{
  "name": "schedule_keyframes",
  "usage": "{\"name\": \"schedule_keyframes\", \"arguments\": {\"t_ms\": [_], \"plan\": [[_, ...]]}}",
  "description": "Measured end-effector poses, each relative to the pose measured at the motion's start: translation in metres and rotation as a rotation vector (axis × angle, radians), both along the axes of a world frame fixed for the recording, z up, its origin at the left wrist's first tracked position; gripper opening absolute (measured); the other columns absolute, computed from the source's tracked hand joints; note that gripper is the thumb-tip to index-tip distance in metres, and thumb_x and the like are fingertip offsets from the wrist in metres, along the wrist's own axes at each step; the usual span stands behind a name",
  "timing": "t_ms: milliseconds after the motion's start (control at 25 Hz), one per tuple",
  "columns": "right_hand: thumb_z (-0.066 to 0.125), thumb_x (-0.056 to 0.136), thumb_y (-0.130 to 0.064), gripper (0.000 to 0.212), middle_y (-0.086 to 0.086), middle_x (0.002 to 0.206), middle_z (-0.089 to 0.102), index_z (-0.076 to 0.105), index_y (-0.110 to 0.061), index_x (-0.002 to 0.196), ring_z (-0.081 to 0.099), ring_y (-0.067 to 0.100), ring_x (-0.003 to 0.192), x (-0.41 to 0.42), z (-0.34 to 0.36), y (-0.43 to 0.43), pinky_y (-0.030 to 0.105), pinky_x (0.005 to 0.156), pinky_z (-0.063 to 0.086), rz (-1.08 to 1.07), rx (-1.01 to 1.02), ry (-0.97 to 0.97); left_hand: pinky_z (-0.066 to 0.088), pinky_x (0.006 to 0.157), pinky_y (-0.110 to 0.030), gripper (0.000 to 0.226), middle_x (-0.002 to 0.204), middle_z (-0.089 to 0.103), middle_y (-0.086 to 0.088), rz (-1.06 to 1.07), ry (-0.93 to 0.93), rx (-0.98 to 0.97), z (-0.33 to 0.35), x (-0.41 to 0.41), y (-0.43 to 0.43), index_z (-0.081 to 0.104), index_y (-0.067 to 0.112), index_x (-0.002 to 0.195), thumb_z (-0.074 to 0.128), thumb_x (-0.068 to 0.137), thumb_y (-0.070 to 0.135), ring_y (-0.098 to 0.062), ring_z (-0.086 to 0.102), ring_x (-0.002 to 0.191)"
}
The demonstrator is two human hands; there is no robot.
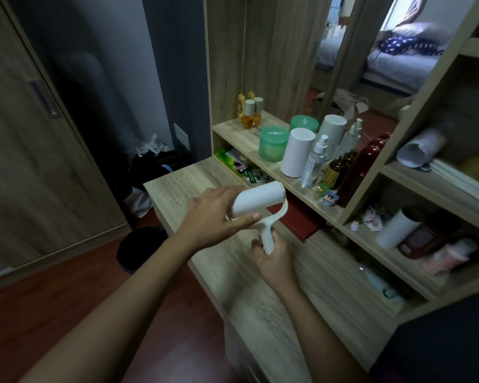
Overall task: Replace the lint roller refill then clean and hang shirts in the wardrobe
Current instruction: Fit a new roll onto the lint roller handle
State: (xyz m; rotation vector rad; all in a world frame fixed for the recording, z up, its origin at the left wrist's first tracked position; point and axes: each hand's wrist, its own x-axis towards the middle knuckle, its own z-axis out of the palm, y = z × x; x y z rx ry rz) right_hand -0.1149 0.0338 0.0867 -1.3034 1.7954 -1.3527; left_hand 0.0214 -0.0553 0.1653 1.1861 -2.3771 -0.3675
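Note:
I hold a white lint roller over the wooden dresser top. My left hand wraps around the left end of its white refill roll, thumb under it. The roller's white handle sits in the grip of my right hand, just below the roll. A curved white arm joins handle and roll at the right end. Two more white rolls lie on the side shelves: one lower down, another above it. No shirts are in view.
The shelf above the dresser holds green jars, white cylinders, spray bottles and dark bottles. A red flat item lies under it. A mirror stands behind. The wardrobe door is at left, with a dark bin on the floor.

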Motion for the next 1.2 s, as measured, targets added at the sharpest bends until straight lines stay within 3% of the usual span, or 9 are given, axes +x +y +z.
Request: {"name": "schedule_keyframes", "arguments": {"t_ms": [160,240,360,440,560,720,840,1080,1200], "plan": [[0.059,0.084,-0.008,0.031,-0.002,0.056,0.045,0.044,-0.027,0.065,0.045,0.013,0.051,-0.007,0.004,0.001,0.029,0.052,0.038,-0.029,-0.009,0.007,0.038,0.097,-0.034,0.039,0.13,0.052,-0.011,0.449,0.478,-0.011,0.024,0.013,-0.022,0.053,0.012,0.128,0.049,0.093,0.03,-0.026,0.049,0.121],[0.06,0.084,-0.008,0.031,-0.006,0.054,0.043,0.045,-0.028,0.065,0.043,0.007,0.048,-0.008,0.005,-0.001,0.021,0.05,0.035,-0.029,-0.02,0.031,0.033,0.101,-0.034,0.038,0.138,0.045,-0.008,0.102,0.4,-0.048,0.027,0.012,-0.013,0.056,0.02,0.124,0.041,0.094,0.038,-0.021,0.04,0.128],[0.061,0.084,-0.009,0.016,-0.01,0.058,0.049,0.052,-0.022,0.079,0.048,0.003,0.052,-0.007,0.008,-0.004,0.017,0.053,0.037,-0.026,-0.037,0.066,0.018,0.107,-0.046,0.047,0.153,0.029,-0.001,-0.362,-0.143,-0.419,0.014,0.01,0.002,0.048,0.035,0.132,0.023,0.095,0.051,-0.017,0.022,0.138],[0.06,0.084,-0.011,0.016,-0.011,0.058,0.047,0.05,-0.024,0.081,0.046,0.003,0.053,-0.007,0.01,-0.005,0.022,0.055,0.038,-0.019,-0.038,0.084,0.011,0.11,-0.048,0.053,0.156,0.021,0.001,-0.202,-0.278,-0.472,0.01,0.013,-0.009,0.036,0.038,0.139,0.012,0.094,0.054,-0.017,0.014,0.143],[0.058,0.083,-0.01,0.031,-0.009,0.054,0.042,0.043,-0.031,0.066,0.042,0.005,0.048,-0.008,0.012,-0.003,0.03,0.052,0.038,0.01,-0.034,0.061,0.009,0.115,-0.047,0.063,0.159,0.008,0.003,0.25,-0.019,-0.121,0.014,0.02,-0.021,0.023,0.026,0.147,0.01,0.092,0.055,-0.015,0.001,0.146],[0.059,0.084,-0.009,0.028,-0.008,0.057,0.044,0.046,-0.029,0.069,0.046,0.012,0.053,-0.007,0.011,-0.005,0.033,0.054,0.039,0.015,-0.025,0.08,0.015,0.116,-0.043,0.069,0.155,0.014,-0.001,-0.06,-0.004,-0.272,0.012,0.016,0.001,0.015,0.016,0.146,0.005,0.093,0.059,-0.015,0.008,0.143],[0.06,0.084,-0.009,0.008,-0.004,0.065,0.054,0.056,-0.015,0.083,0.056,0.019,0.062,-0.004,0.011,-0.011,0.035,0.06,0.046,0.05,-0.03,0.074,0.013,0.115,-0.039,0.063,0.151,0.023,-0.004,-0.226,-0.219,-0.462,-0.001,0.019,0.005,0.024,0.013,0.145,0.011,0.097,0.053,-0.018,0.018,0.141],[0.062,0.083,-0.008,0.012,-0.007,0.068,0.057,0.055,-0.018,0.083,0.057,0.007,0.063,0.022,0.012,-0.037,0.022,0.06,0.046,0.157,-0.047,0.073,0.02,0.113,-0.038,0.061,0.149,0.036,-0.009,-0.189,-0.282,-0.448,-0.007,0.054,-0.013,0.03,0.013,0.143,0.015,0.097,0.051,-0.021,0.029,0.139],[0.066,0.083,-0.015,0.009,-0.009,0.069,0.059,0.057,-0.017,0.083,0.058,0.0,0.065,0.055,0.016,-0.064,0.009,0.057,0.042,0.226,-0.082,0.034,0.023,0.113,-0.036,0.064,0.152,0.03,-0.011,-0.065,-0.116,-0.347,-0.004,0.09,-0.031,0.028,0.008,0.144,0.021,0.096,0.051,-0.02,0.028,0.14]]}}
